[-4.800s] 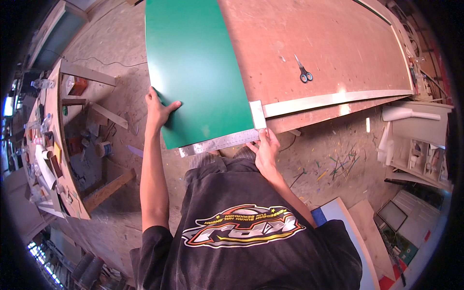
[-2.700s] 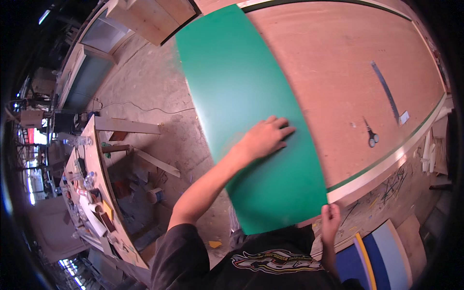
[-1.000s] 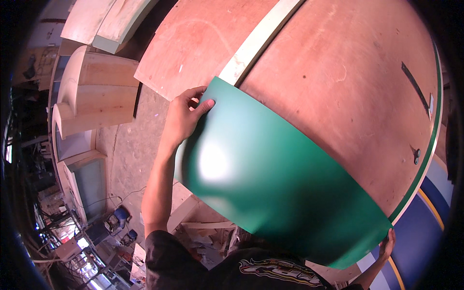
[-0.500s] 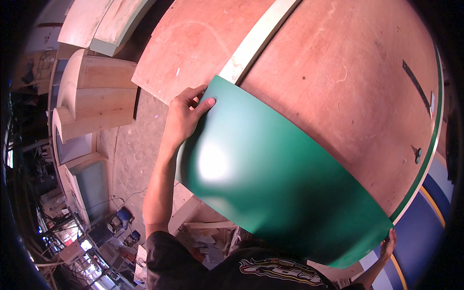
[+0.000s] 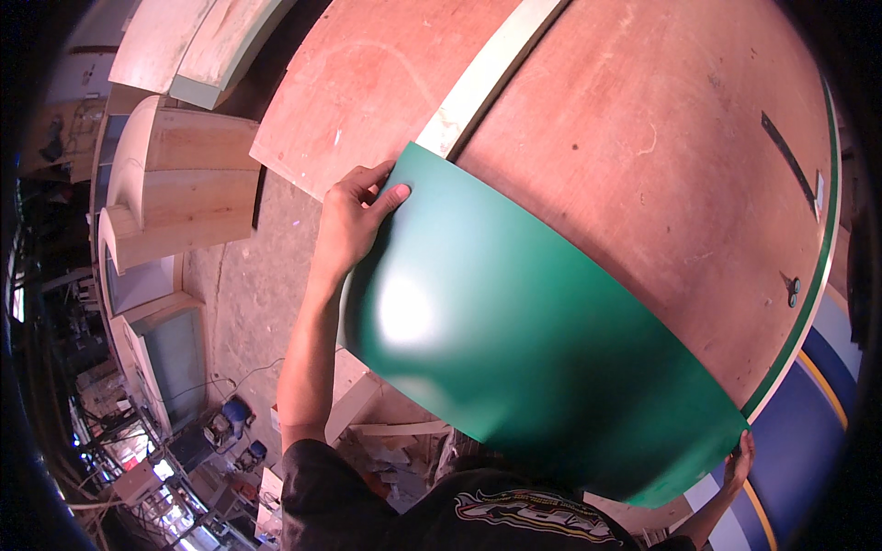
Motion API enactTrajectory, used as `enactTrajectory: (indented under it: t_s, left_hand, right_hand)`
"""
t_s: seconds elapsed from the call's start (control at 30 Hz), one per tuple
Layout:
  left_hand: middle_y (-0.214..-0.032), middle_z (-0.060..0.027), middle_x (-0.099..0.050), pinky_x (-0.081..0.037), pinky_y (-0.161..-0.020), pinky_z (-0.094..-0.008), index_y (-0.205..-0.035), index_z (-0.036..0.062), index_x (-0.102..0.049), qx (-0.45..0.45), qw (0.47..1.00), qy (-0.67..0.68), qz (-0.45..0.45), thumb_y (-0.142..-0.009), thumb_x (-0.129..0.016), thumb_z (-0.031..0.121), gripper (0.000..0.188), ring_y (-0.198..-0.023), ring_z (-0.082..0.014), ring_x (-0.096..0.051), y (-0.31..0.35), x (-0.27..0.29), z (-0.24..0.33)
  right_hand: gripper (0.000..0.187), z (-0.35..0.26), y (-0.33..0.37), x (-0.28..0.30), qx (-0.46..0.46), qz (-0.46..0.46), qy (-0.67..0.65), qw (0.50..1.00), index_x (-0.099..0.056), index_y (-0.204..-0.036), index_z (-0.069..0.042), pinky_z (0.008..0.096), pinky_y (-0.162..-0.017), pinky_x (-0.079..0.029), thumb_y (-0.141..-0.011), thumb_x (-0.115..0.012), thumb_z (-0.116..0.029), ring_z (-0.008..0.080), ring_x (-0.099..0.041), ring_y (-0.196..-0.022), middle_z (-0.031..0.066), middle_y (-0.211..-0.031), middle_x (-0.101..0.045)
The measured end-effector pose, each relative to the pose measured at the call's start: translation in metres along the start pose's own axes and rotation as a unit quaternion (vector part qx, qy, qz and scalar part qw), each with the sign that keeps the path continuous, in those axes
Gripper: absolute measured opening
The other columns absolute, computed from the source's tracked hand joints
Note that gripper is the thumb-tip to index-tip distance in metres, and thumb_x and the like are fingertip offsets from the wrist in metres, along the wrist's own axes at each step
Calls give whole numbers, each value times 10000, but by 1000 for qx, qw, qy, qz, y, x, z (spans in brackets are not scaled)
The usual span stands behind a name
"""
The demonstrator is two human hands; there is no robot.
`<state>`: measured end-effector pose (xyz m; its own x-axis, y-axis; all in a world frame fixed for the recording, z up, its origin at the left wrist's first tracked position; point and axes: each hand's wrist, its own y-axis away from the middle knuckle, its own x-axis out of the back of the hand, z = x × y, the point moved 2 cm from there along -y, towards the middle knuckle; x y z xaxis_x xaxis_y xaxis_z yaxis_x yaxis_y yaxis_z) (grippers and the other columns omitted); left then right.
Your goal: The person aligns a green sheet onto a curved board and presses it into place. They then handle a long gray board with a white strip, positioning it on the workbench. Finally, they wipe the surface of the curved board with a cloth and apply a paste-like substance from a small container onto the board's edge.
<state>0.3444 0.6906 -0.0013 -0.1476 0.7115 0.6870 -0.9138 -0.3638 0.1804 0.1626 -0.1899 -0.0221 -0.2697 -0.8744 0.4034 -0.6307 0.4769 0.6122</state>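
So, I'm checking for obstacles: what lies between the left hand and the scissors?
In the head view, the green sheet comes first after the left hand, then a stretch of bare reddish wooden board up to the scissors.

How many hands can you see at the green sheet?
2. The left hand grips its edge near the upper left corner; the right hand is at the right corner, possibly part hidden by the green sheet. No others show.
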Motion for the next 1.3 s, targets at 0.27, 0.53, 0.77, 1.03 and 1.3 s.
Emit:
enactTrajectory:
  t_s: [0.27, 0.53, 0.77, 1.03, 1.3]
  left_hand:
    - [-872, -98, -647, -463, -669, -329, -1207, 52, -681, 13, 1000, -5, -2, -840, -765, 247, 424, -709, -169, -530, 0, 0, 1]
    - [-892, -106, -656, -467, -670, -329, -1199, 44, -684, 9, 1000, 0, 5, -839, -765, 245, 420, -709, -173, -539, 1, -3, -2]
    - [-805, 24, -567, -482, -670, -281, -1194, 26, -681, -117, 990, -77, -7, -865, -758, 224, 392, -753, -67, -522, -10, -4, -19]
    - [-1349, -274, -497, -462, -961, -495, -1434, 79, -417, -66, 932, -225, 278, -841, -732, 274, 699, -1162, -443, -541, 57, 12, 52]
    - [-1596, -268, -64, -120, -1209, -432, -1532, -46, -53, 158, 896, 235, 342, -1016, -501, 307, 769, -1493, -347, -100, 352, -126, 100]
  right_hand:
    - [339, 0, 2, -4, 0, 8, 6, 1000, -618, -1173, -105, 187, -433, -324, -946, -649, -354, 28, -542, -614, -54, -865, -653]
    - [353, -3, 2, -3, -8, 7, 9, 1000, -607, -1206, -87, 189, -444, -329, -961, -622, -341, 32, -544, -629, -44, -887, -652]
    - [356, -8, 0, -1, -15, -23, -31, 999, -640, -1147, -42, 298, -770, -487, -927, -678, -319, 150, -619, -969, 41, -1079, -665]
    - [450, -75, 11, 12, -33, -37, -16, 999, -616, -1242, -34, 333, -842, -485, -891, -726, -294, 179, -594, -1072, 48, -1157, -645]
    - [292, -83, -1, -11, 45, -42, -29, 998, -686, -1065, -22, 235, -558, -422, -876, -748, -236, 120, -592, -689, 25, -851, -669]
